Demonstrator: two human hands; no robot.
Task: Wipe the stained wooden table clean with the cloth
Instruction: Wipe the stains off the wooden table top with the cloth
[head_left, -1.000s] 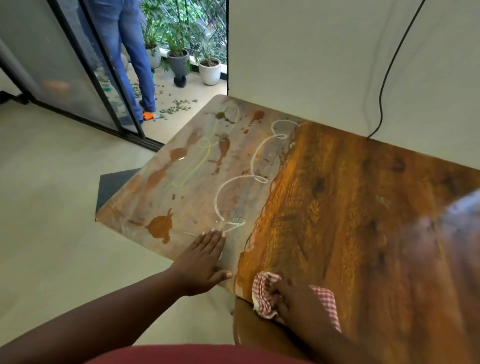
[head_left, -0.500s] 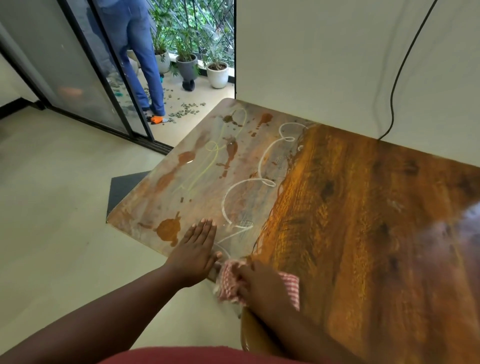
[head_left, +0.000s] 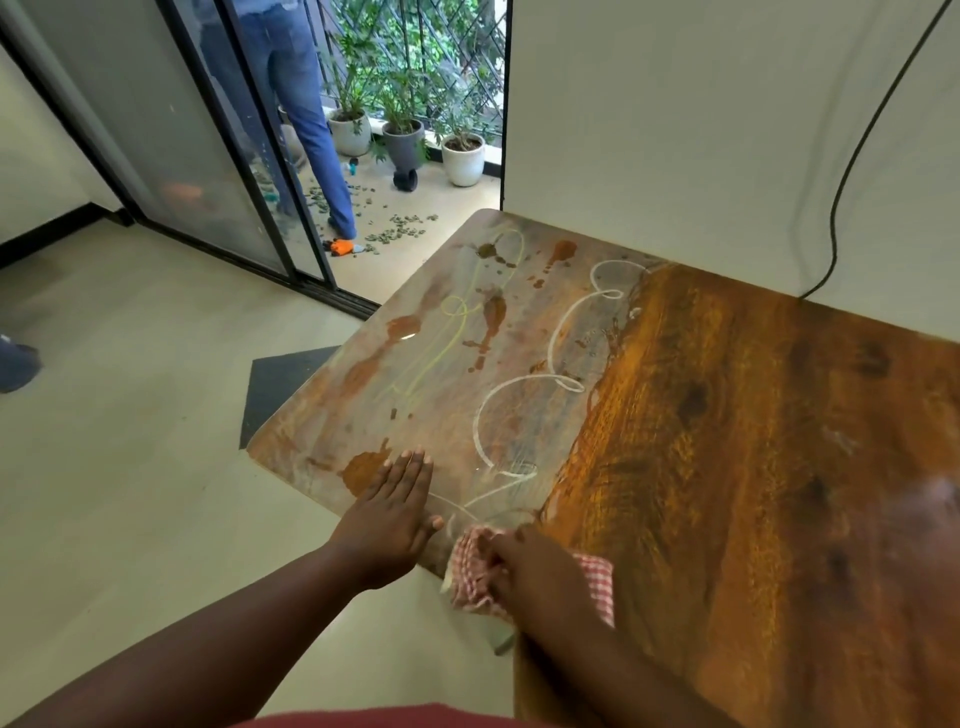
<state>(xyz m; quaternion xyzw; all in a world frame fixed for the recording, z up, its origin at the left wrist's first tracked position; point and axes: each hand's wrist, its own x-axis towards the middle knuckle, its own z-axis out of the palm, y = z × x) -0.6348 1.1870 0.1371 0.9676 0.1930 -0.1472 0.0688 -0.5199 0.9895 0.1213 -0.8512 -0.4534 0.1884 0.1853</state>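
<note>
The wooden table (head_left: 753, 441) fills the right side of the view. Its right part is glossy orange-brown; its left part (head_left: 457, 374) is dull and grey with brown splashes and white and yellow looping scribbles. My left hand (head_left: 392, 514) lies flat, fingers together, on the near left edge of the dull part beside a brown stain (head_left: 363, 467). My right hand (head_left: 535, 571) presses a red-and-white checked cloth (head_left: 475, 566) onto the near edge, right at the border between the dull and glossy parts.
A white wall (head_left: 701, 130) stands behind the table with a black cable (head_left: 852, 156) hanging down it. A person in blue jeans (head_left: 306, 119) stands in the sliding doorway by potted plants (head_left: 462, 156). A dark mat (head_left: 280, 384) lies on the floor left of the table.
My right hand has slid the cloth leftward along the near edge, from the glossy part to the border of the stained part. My left hand has shifted slightly left.
</note>
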